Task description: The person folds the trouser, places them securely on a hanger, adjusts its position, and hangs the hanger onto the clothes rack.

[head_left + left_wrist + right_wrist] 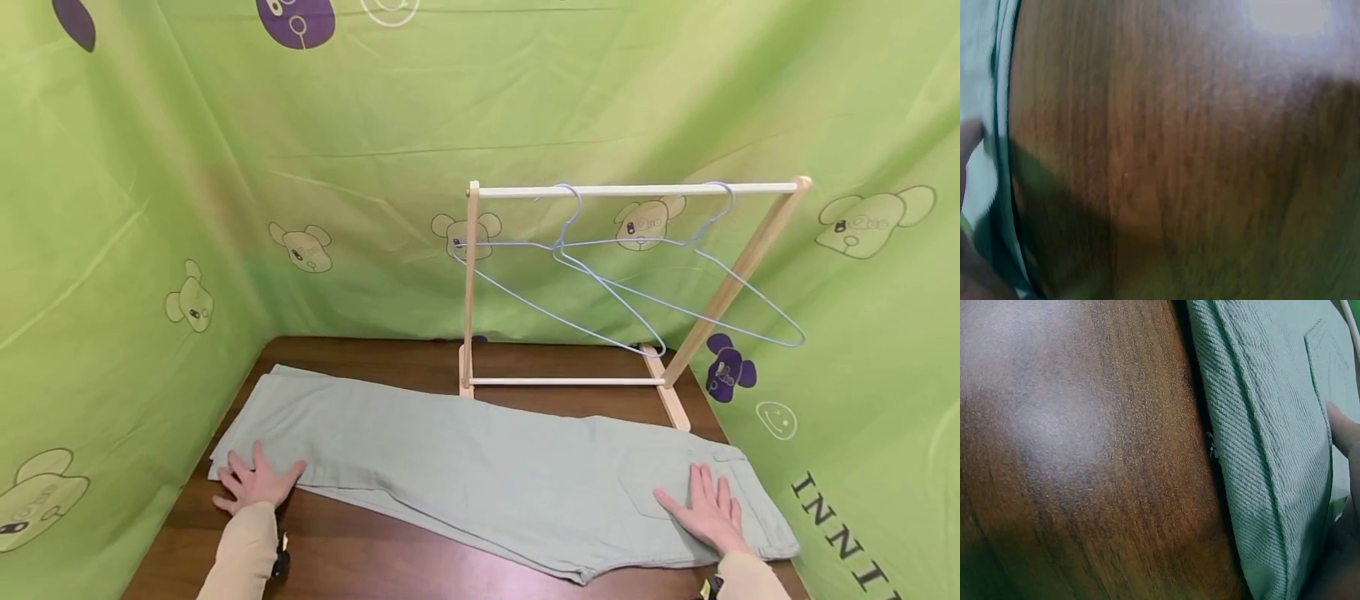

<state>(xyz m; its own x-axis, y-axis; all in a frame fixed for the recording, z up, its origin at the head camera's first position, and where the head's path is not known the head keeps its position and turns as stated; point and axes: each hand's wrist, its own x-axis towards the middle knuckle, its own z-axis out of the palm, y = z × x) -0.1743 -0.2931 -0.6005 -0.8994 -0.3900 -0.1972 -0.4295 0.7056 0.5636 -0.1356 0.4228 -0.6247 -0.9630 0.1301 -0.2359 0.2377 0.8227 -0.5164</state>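
Trousers (pixel 480 467) lie folded lengthwise across the table (pixel 360 542), reaching both side edges. Bare wood remains along the front and at the back. Left hand (pixel 257 483): fingers spread, resting at the hem end. Right hand (pixel 708 510): fingers slightly apart, resting at the waist end. Behind, a rack (pixel 637 191) with two hangers (pixel 558 244) limits rear access. Curtain (pixel 375 267) lettering: "INNI", cut off.

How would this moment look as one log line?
left hand: fingers spread, near leg hems of pale green trousers; right hand: on trousers near waistband; trousers: folded lengthwise on wooden table; rack: two bare hangers
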